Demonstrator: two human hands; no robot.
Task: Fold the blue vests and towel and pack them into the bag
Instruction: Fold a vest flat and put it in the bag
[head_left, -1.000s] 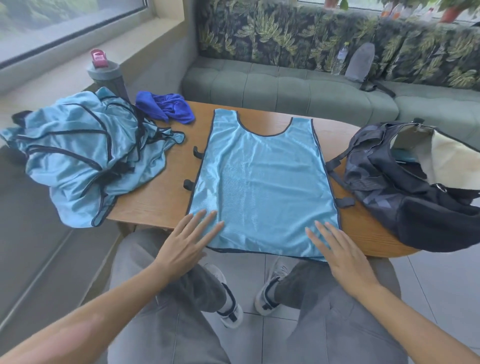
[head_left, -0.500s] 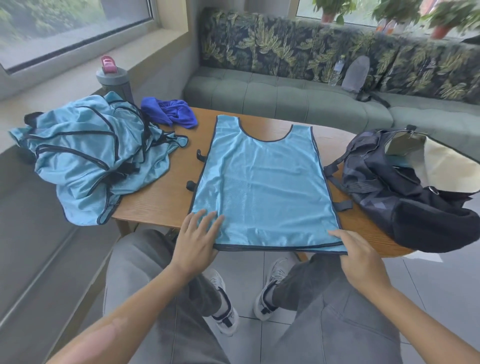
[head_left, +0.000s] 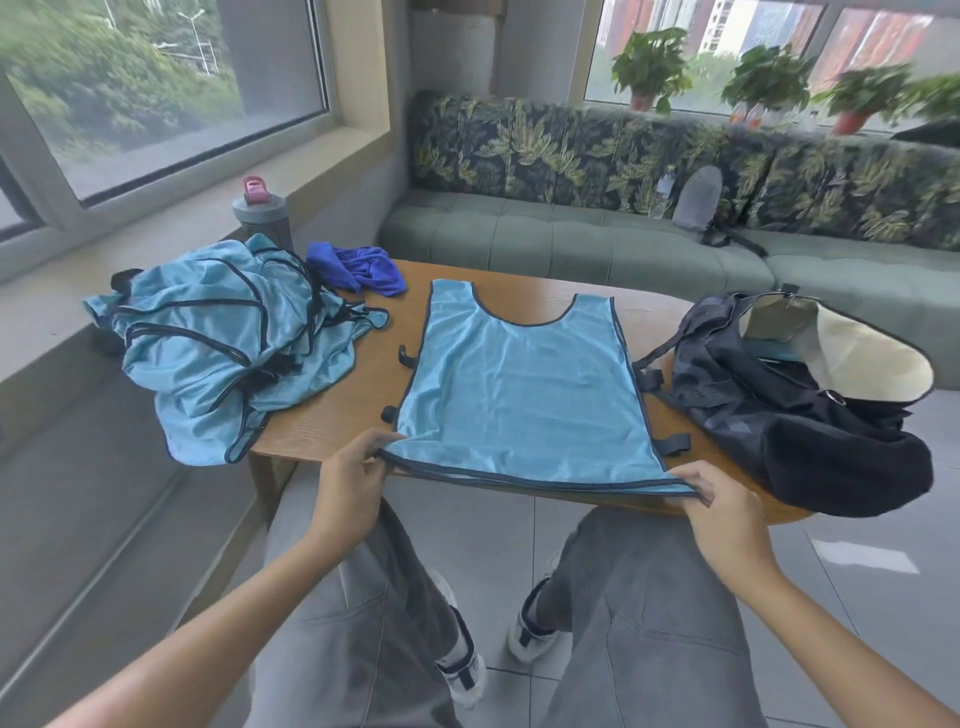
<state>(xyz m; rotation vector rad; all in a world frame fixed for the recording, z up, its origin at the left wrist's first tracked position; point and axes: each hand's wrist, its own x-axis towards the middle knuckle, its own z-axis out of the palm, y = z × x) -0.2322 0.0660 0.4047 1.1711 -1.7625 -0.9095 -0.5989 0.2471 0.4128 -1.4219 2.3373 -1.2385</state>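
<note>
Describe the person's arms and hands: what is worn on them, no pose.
Both forearms are bare, with no sleeves in view. The left hand and right hand wear no gloves; no watch, ring or bracelet shows. Below them are grey trousers.

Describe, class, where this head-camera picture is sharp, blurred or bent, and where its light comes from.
Head view: daylight enters through the windows; the flat vest and both hands, left and right, look sharp; the potted plants at top right smear with motion blur; the wide lens bows the window frame and table edges.
</note>
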